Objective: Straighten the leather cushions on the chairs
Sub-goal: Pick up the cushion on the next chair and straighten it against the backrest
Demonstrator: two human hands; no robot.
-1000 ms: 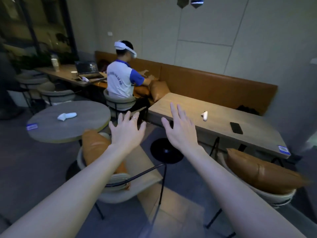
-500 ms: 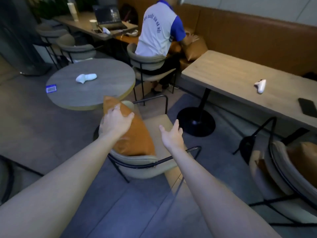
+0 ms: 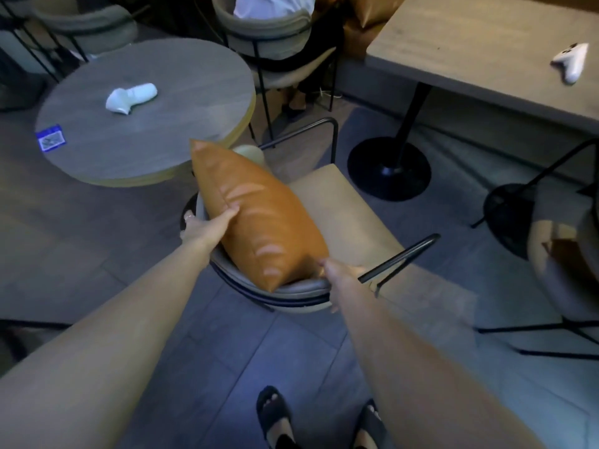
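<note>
A tan leather cushion (image 3: 259, 218) leans against the curved backrest of a beige chair (image 3: 337, 205) just in front of me. My left hand (image 3: 207, 226) grips the cushion's left edge, thumb on its front and fingers behind. My right hand (image 3: 340, 273) pinches the cushion's lower right corner by the chair's black armrest (image 3: 398, 257). A second tan cushion (image 3: 564, 254) rests on another chair at the right edge, mostly cut off.
A round grey table (image 3: 146, 115) with a white controller (image 3: 131, 97) and a blue tag stands at the left. A rectangular wooden table (image 3: 486, 50) with a white controller is at the upper right, on a black pedestal base (image 3: 389, 173). A seated person occupies the chair behind.
My view has tilted down and closer to the chair. Both hands have gone from open above the cushion to gripping it, left on its edge, right on its lower corner.
</note>
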